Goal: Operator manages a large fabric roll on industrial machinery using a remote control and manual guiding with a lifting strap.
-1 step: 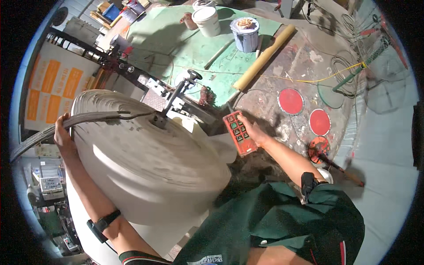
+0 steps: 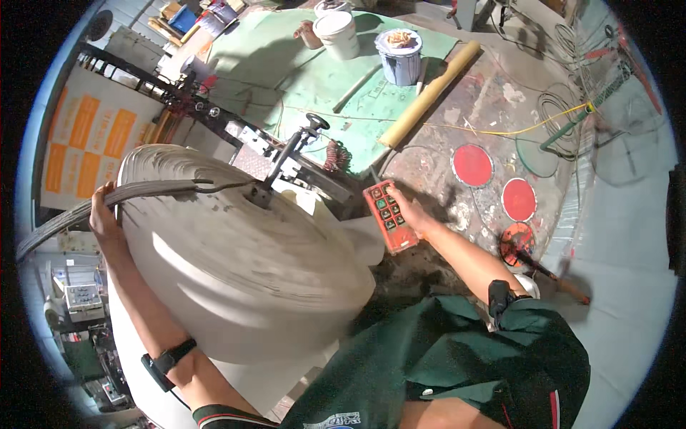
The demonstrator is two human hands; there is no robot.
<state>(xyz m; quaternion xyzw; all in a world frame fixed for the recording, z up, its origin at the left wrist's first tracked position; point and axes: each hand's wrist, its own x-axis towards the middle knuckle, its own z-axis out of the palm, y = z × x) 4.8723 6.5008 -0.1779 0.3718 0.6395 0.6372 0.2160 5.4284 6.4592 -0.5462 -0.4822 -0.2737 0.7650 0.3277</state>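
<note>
Grey strap [image 2: 150, 189] crosses the person's left hand [image 2: 107, 225] and runs rightward from it over the layered end of a large pale roll [image 2: 243, 279], reaching toward the metal bar [image 2: 282, 163] at the roll's centre. Watching from a distance, I find almost nothing altered since the last picture: the view has shifted very slightly, while both hands keep the same places against the roll and the remote. I take that to mean the handling is at the same stage, with neither hand having let go or reached for something else.

The left hand is at the roll's far-left edge, its fingertips showing above the strap; I cannot tell whether it is clenched around the strap or only steadying it. The right hand [image 2: 413, 217] grasps a red remote control [image 2: 389, 220], thumb lying near the upper buttons, though I cannot make out whether one is pressed. The roll fills the space between the hands. Beyond the right hand, on the floor, I see two red discs [image 2: 472, 166] [image 2: 519, 199], with a yellow tube [image 2: 429, 96] farther ahead of it.
</note>
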